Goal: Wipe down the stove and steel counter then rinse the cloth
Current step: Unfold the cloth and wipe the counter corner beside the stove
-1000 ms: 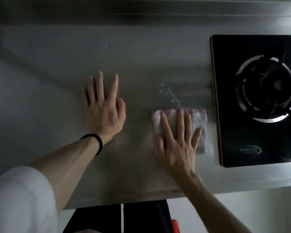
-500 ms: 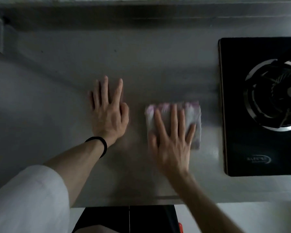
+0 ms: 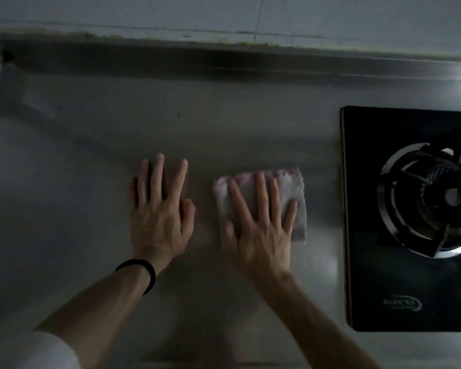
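Nearest the camera, a white sleeve [image 3: 32, 350] covers the upper left arm, and both bare forearms reach forward over the steel desk [image 3: 64, 209]. A black band [image 3: 144, 272] circles the left wrist. The left hand [image 3: 160, 217] lies flat, palm down on the bare steel, its fingers straight and a little spread, the thumb tucked alongside; it holds nothing.

Just to its right, apart from it, the right hand [image 3: 258, 230] is spread wide and presses palm down on the cloth [image 3: 294, 182] with straight fingers, not curled round it. This hand and the cloth edges are slightly blurred. The cloth, a folded pale square with a pinkish far border, lies flat on the desk between the left hand and the stove [image 3: 370, 262], near the stove's left edge but not touching it.

The stove is a black glass hob set in the desk at right, with a ringed gas burner [image 3: 437, 203] and its dark pan support. Farther back runs the desk's raised rear lip [image 3: 224, 62], then a pale tiled wall [image 3: 171, 14].
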`<state>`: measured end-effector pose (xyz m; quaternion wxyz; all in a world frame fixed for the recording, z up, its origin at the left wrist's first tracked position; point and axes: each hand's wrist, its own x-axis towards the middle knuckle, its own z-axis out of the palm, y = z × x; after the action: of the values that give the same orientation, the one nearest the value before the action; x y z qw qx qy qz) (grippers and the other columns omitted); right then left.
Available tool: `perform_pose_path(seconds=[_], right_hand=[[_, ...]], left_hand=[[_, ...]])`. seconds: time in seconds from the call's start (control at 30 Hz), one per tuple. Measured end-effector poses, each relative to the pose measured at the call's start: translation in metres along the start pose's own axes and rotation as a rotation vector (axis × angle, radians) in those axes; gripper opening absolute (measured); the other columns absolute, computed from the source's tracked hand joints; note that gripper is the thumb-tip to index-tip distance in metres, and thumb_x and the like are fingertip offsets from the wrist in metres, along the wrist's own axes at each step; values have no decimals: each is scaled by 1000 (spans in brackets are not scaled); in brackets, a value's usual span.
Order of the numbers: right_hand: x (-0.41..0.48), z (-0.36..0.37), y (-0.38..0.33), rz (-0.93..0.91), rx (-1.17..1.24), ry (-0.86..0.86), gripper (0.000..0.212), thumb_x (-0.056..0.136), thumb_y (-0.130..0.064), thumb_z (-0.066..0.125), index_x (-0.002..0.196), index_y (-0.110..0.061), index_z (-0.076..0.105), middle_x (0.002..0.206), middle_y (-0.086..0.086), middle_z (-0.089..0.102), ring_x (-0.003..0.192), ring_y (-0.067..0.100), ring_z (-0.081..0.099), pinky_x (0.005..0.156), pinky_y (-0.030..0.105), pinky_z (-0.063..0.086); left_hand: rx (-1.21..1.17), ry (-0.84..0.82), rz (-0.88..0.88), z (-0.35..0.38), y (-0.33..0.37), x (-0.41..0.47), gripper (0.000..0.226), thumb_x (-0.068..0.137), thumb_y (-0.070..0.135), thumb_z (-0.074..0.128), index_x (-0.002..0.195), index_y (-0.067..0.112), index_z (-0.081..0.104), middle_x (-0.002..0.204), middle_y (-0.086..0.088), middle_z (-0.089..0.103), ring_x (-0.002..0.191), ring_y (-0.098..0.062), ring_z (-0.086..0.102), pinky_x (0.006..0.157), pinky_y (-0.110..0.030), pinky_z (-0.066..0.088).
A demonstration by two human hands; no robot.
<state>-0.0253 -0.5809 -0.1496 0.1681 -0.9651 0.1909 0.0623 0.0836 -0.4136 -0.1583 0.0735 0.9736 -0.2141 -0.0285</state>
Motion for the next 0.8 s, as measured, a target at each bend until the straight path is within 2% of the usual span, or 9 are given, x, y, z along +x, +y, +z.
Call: perform_pose_path(seconds=[0.17,0.27,0.37,0.47,0.6,0.73,0.8], right_hand=[[150,-29,14,0,-14,-21,66,101,-62,24,162,-46,5,174,4,-9,159,28,-13,122,69,-7],[195,-40,12,40,-2,-39,65,102,-59,24,162,-46,4,174,3,-11,159,27,-15,122,67,-11],[194,-43,4,77,23,-21,65,103,-56,26,163,-45,4,174,3,-12,159,26,-15,122,67,-9],[160,-39,5,35,10,-2,65,104,-56,27,163,-44,2,173,3,-12,159,25,-17,123,65,-10],[132,-47,51,-56,-66,-18,66,103,-60,28,162,-47,2,174,3,-8,160,26,-14,126,58,-8],[170,-77,104,110,-169,-3,65,105,-60,26,162,-45,1,174,7,-8,160,27,-13,129,53,-3],[187,-82,111,167,-207,9,65,105,-58,21,164,-39,0,174,7,-9,160,24,-13,129,50,-6]], left_hand=[[36,-17,-11,1,-1,1,72,97,40,41,165,31,23,174,-13,16,160,-39,15,127,-58,16],[24,2,0,0,-1,0,71,97,40,42,165,30,25,173,-14,18,158,-41,20,126,-56,16],[19,-3,-11,-4,2,1,72,96,39,44,165,29,28,172,-15,21,156,-42,24,125,-57,18],[30,0,5,-4,0,1,74,95,40,45,165,28,28,172,-16,21,155,-44,24,125,-57,17],[23,-4,17,-4,-2,3,75,93,41,45,165,26,28,172,-18,20,155,-45,24,125,-59,17],[18,-17,7,-8,1,5,74,92,40,44,163,22,34,170,-21,23,152,-50,28,123,-62,18],[6,-18,7,-9,3,5,74,92,39,43,162,20,36,170,-22,24,151,-50,29,122,-62,19]])
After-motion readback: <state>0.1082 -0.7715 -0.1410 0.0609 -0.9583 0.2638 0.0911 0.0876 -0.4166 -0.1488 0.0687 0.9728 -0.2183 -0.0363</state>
